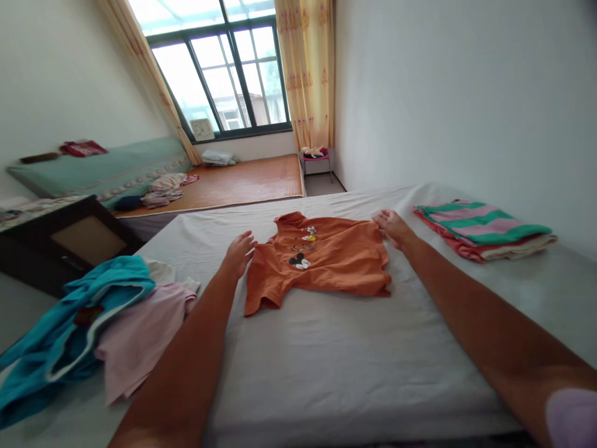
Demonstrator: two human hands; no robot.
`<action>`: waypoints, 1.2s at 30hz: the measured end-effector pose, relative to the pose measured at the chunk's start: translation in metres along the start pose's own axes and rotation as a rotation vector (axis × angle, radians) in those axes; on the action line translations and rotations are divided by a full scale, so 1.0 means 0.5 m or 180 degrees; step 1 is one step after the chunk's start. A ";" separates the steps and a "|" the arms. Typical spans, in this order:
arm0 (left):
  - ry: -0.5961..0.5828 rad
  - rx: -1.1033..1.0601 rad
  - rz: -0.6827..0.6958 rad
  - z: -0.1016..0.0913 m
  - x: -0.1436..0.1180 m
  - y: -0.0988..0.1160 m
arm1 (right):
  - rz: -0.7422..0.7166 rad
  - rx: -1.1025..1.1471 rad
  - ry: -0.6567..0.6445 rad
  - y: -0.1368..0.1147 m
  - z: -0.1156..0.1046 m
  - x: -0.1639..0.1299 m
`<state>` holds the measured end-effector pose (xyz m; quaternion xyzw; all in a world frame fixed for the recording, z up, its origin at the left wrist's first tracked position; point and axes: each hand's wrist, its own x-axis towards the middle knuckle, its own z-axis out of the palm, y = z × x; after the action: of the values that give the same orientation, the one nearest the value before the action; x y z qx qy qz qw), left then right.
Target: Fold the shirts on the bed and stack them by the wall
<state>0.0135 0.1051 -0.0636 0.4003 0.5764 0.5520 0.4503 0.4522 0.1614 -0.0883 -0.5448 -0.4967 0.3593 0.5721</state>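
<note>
An orange short-sleeved T-shirt with cartoon prints, among them a mouse head, lies spread sideways on a white-sheeted bed. Its neckline points to the left and its hem to the right. At the shirt's shoulder and upper sleeve edge, my left hand has its fingers closed on the fabric. My right hand pinches the far corner of the hem. Part of the cloth under the fingertips is hidden. The near sleeve lies loose on the sheet, with small creases across the shirt's body.
To the right sits a folded clothes stack, striped green and pink on top. At left lie a crumpled blue garment and a pink garment, beside a dark cabinet. Beyond are another bed and a small stool.
</note>
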 end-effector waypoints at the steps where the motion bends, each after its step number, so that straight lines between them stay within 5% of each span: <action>1: -0.0054 0.0409 0.0096 -0.004 0.003 -0.005 | 0.0107 -0.0291 -0.0049 0.002 -0.003 -0.001; 5: -0.0370 0.1613 0.0568 0.000 -0.002 -0.017 | 0.0298 -0.1200 -0.0525 -0.002 -0.010 -0.011; 8: -0.1186 0.1567 0.0753 -0.001 -0.020 -0.001 | -0.0132 -0.1231 -0.0852 -0.004 -0.011 -0.016; 11: -0.2167 0.1279 0.0420 -0.036 -0.039 0.036 | -0.0389 -0.1052 -0.1056 0.001 -0.016 -0.009; 17: -0.2978 0.1983 -0.0724 -0.132 -0.049 0.077 | -0.0100 -0.1754 -0.0981 0.004 -0.043 0.008; 19: -0.2778 0.2126 -0.0587 -0.133 -0.042 0.074 | -0.0325 -0.2423 -0.0899 -0.005 -0.048 0.005; 21: -0.2160 0.2002 -0.0163 -0.118 -0.029 0.066 | -0.0684 -0.2802 -0.0665 -0.018 -0.047 -0.001; 25: -0.0926 0.1904 0.0229 -0.061 0.015 0.041 | -0.0923 -0.2622 -0.0489 -0.049 -0.028 -0.009; 30: -0.0676 0.2929 0.0695 0.023 0.086 0.023 | -0.0702 -0.2643 -0.0960 -0.087 0.045 0.007; 36: -0.0510 0.3258 0.0859 0.078 0.130 0.006 | -0.1426 -0.3230 -0.1356 -0.136 0.242 0.030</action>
<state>0.0332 0.1782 -0.0649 0.6802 0.6791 0.2211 0.1651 0.3310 0.1977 -0.0297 -0.5480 -0.8132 0.0490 0.1898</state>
